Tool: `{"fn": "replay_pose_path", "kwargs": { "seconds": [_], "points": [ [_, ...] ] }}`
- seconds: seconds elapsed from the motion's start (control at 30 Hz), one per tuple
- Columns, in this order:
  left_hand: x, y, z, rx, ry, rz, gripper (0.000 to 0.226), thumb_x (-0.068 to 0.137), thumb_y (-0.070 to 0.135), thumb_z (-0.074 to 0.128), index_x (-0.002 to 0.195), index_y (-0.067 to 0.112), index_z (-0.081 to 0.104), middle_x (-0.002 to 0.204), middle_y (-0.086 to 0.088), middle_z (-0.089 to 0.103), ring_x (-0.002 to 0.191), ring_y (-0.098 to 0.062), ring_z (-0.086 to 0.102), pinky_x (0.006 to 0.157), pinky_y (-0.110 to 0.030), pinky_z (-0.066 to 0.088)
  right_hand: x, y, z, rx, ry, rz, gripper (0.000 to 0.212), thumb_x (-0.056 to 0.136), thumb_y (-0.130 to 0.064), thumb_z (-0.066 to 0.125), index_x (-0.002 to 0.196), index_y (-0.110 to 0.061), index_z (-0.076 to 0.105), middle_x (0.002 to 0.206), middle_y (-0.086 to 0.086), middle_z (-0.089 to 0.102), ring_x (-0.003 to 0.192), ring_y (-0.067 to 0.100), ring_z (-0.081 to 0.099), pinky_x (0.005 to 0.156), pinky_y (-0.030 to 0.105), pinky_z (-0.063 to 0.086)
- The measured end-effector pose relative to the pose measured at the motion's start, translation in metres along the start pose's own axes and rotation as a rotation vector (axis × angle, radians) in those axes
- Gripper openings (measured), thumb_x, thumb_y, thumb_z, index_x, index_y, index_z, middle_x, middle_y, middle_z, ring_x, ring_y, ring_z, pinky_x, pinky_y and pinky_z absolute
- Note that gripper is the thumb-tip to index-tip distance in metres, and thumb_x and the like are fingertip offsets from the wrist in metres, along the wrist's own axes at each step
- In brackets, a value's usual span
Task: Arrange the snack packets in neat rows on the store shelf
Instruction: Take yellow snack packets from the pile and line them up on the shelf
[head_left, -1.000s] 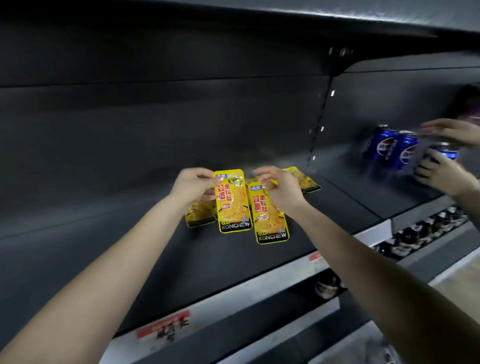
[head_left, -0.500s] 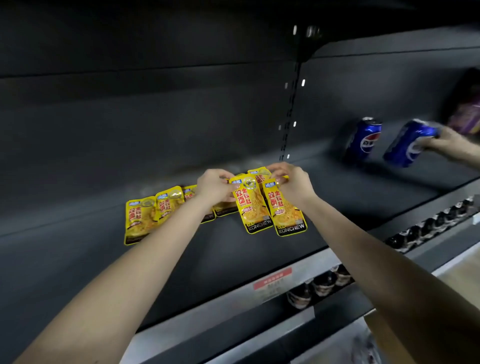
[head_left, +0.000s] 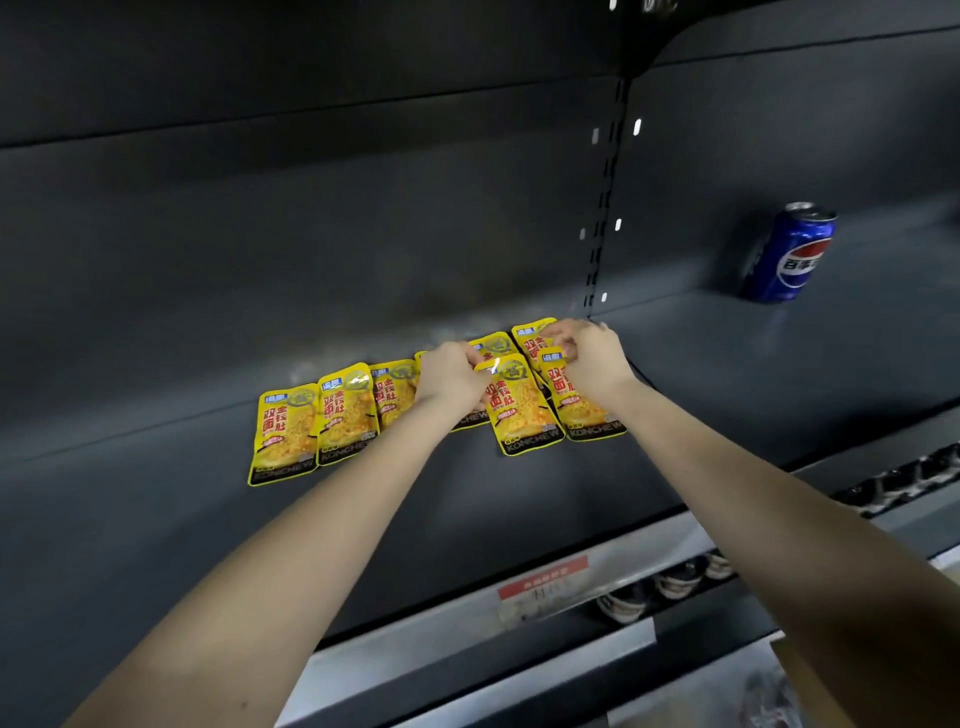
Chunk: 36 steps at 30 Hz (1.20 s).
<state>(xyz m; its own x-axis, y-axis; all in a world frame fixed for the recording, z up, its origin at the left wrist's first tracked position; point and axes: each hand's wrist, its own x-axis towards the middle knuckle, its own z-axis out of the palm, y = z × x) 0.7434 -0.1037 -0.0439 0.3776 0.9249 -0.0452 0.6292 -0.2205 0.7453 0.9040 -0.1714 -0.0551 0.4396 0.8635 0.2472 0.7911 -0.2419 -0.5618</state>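
Note:
Several yellow KONCHEW snack packets lie flat in a row on the dark shelf (head_left: 156, 519). The leftmost packet (head_left: 284, 434) and the one beside it (head_left: 347, 413) overlap slightly. My left hand (head_left: 451, 376) pinches the top of a packet (head_left: 522, 410) near the row's right end. My right hand (head_left: 589, 358) pinches the top of the rightmost front packet (head_left: 582, 410). Another packet (head_left: 529, 338) lies behind these, partly hidden by my fingers. A packet under my left hand is mostly hidden.
A blue Pepsi can (head_left: 792, 253) stands on the adjoining shelf section at the right. A slotted upright (head_left: 602, 208) divides the two sections. Below the shelf edge with a red price label (head_left: 543, 577), dark bottles (head_left: 670, 582) sit on a lower shelf.
The view has swung left and closer, showing more of the packet row. Both hands have lowered their packets onto the shelf. The other person's hands and the second can are out of view.

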Motion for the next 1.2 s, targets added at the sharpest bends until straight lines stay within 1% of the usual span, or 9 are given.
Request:
{"fn": "replay_pose_path", "kwargs": {
  "seconds": [0.13,0.27,0.37,0.43,0.53,0.67,0.8,1.0,1.2],
  "points": [
    [-0.001,0.002,-0.002,-0.085,-0.020,-0.043,0.021,0.087,0.006,0.060,0.108,0.009,0.059,0.074,-0.008,0.065,0.039,-0.002,0.058,0.047,-0.017,0.054,-0.003,0.004,0.001,0.041,0.016,-0.019,0.048,0.084,0.014,0.038,0.115,-0.013,0.063,0.106,0.008,0.065,0.100,0.022,0.051,0.087,0.025,0.036],
    [-0.006,0.003,-0.008,-0.154,0.003,-0.048,0.018,0.087,0.007,0.060,0.101,0.013,0.051,0.071,-0.001,0.060,0.050,-0.009,0.062,0.058,-0.028,0.058,-0.004,-0.006,-0.003,0.115,0.075,-0.055,0.033,0.092,0.002,0.045,0.114,-0.014,0.063,0.107,0.002,0.068,0.110,0.022,0.048,0.079,0.020,0.035],
    [-0.011,-0.003,-0.020,-0.152,0.064,-0.035,0.016,0.086,0.008,0.059,0.097,0.014,0.048,0.076,-0.002,0.062,0.055,-0.019,0.066,0.058,-0.035,0.060,-0.004,-0.028,-0.004,0.127,0.106,-0.118,0.028,0.091,-0.003,0.051,0.112,-0.015,0.065,0.107,0.000,0.070,0.109,0.022,0.052,0.082,0.019,0.035],
    [-0.012,-0.010,-0.035,-0.111,0.141,-0.004,0.018,0.083,0.009,0.058,0.099,0.016,0.054,0.089,-0.002,0.065,0.074,-0.025,0.069,0.070,-0.037,0.059,-0.003,-0.050,-0.002,0.145,0.105,-0.176,0.026,0.089,-0.004,0.054,0.109,-0.015,0.067,0.105,0.001,0.071,0.106,0.024,0.057,0.087,0.022,0.036],
    [-0.018,-0.027,-0.069,-0.016,0.264,0.012,0.022,0.082,0.011,0.058,0.104,0.013,0.063,0.105,-0.003,0.068,0.103,-0.019,0.062,0.087,-0.019,0.041,-0.005,-0.096,0.013,0.140,0.077,-0.296,0.022,0.087,-0.008,0.059,0.106,-0.011,0.069,0.106,0.005,0.071,0.103,0.026,0.062,0.094,0.028,0.036],
    [-0.034,-0.067,-0.131,-0.007,0.368,-0.039,0.024,0.084,0.012,0.055,0.105,0.016,0.065,0.110,-0.001,0.068,0.108,-0.017,0.060,0.087,-0.017,0.038,-0.013,-0.169,0.052,0.199,-0.023,-0.448,0.021,0.088,-0.011,0.060,0.107,-0.009,0.069,0.108,0.006,0.071,0.102,0.026,0.063,0.092,0.027,0.039],
    [-0.067,-0.132,-0.204,0.029,0.558,-0.127,0.025,0.082,0.015,0.055,0.103,0.022,0.065,0.111,-0.004,0.066,0.110,-0.022,0.058,0.095,-0.029,0.045,-0.034,-0.250,0.106,0.272,-0.182,-0.552,0.022,0.089,-0.012,0.058,0.109,-0.009,0.067,0.107,0.008,0.070,0.097,0.027,0.064,0.091,0.029,0.043],
    [-0.150,-0.231,-0.316,0.062,0.794,-0.306,0.023,0.081,0.014,0.055,0.103,0.020,0.062,0.108,-0.004,0.065,0.106,-0.024,0.058,0.092,-0.036,0.047,-0.088,-0.378,0.192,0.359,-0.418,-0.737,0.023,0.090,-0.018,0.058,0.112,-0.015,0.064,0.114,0.004,0.060,0.101,0.019,0.058,0.094,0.030,0.045],
    [-0.237,-0.310,-0.410,0.118,0.925,-0.427,0.030,0.080,0.007,0.055,0.108,0.014,0.065,0.114,-0.003,0.067,0.110,-0.021,0.059,0.086,-0.024,0.041,-0.160,-0.503,0.258,0.411,-0.578,-0.897,0.026,0.090,-0.017,0.058,0.115,-0.014,0.062,0.119,0.005,0.056,0.099,0.019,0.052,0.087,0.021,0.037]
  ]
}}
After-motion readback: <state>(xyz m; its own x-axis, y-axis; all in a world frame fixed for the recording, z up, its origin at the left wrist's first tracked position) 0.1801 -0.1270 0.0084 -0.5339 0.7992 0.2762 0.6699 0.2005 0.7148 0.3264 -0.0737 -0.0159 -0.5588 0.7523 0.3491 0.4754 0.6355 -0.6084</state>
